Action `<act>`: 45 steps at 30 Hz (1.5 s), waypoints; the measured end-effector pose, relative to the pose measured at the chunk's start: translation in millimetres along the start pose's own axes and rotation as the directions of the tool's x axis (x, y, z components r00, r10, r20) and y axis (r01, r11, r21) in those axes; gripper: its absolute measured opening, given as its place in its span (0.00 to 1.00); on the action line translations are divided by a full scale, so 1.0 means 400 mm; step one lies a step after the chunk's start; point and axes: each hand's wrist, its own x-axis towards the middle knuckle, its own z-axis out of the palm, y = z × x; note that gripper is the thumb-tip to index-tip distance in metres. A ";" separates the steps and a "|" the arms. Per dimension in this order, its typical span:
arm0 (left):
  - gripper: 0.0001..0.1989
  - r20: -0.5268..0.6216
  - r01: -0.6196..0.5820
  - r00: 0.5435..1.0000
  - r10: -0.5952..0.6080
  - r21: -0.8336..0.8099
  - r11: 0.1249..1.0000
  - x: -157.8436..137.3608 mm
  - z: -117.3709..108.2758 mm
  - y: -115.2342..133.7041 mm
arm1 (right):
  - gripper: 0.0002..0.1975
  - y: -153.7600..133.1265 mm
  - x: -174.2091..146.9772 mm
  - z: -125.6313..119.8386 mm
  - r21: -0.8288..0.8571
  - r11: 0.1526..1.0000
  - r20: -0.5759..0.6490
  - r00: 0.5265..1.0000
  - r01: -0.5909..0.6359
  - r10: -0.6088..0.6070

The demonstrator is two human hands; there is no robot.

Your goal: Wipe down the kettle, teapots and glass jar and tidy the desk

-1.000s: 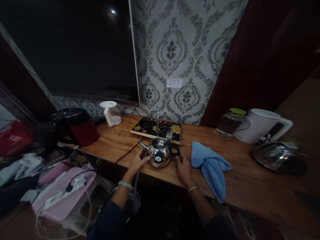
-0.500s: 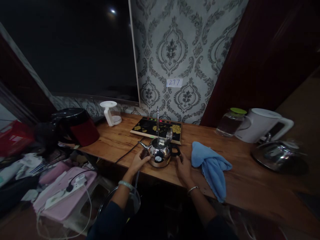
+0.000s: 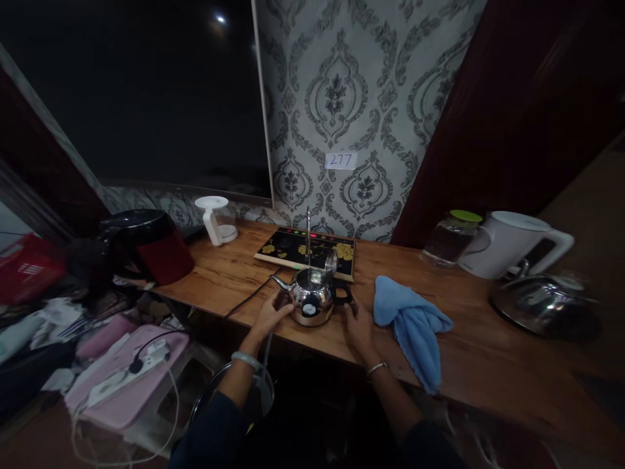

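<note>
Steel kettle (image 3: 311, 298) set near the front edge of the wooden table (image 3: 488, 345), lid tipped open, flanked by both hands, left hand (image 3: 270, 314) laid against its spout side, fingers loosely spread, right hand (image 3: 359, 324) placed by the black handle, fingers relaxed, blue cloth (image 3: 413, 326) spread just beside, patterned hotplate (image 3: 293, 246) seen behind.

Surface: wooden counter (image 3: 469, 339) along the patterned wall.
Near edge: steel kettle (image 3: 312, 296), lid tipped open, standing upright.
Beside it: blue cloth (image 3: 413, 326), crumpled, overhanging the front edge.
Behind: black flowered heating tray (image 3: 288, 247).
Left end: white stand (image 3: 215, 220), black-and-red cooker (image 3: 149, 246).
Right end: glass jug (image 3: 452, 238), white kettle (image 3: 510, 244), steel lid (image 3: 541, 306).
</note>
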 end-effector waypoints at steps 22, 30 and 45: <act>0.35 -0.022 0.024 0.999 -0.024 -0.005 1.000 -0.005 0.003 0.017 | 0.26 0.006 0.001 -0.003 -0.026 1.000 0.024 1.000 -0.016 0.017; 0.36 0.004 0.012 1.000 -0.012 0.007 1.000 -0.002 0.003 0.010 | 0.26 -0.006 -0.003 -0.007 -0.025 1.000 0.025 1.000 0.004 -0.003; 0.34 -0.011 0.020 1.000 -0.020 -0.009 1.000 -0.006 0.006 0.019 | 0.24 0.006 -0.001 -0.003 -0.019 1.000 0.007 1.000 -0.002 0.002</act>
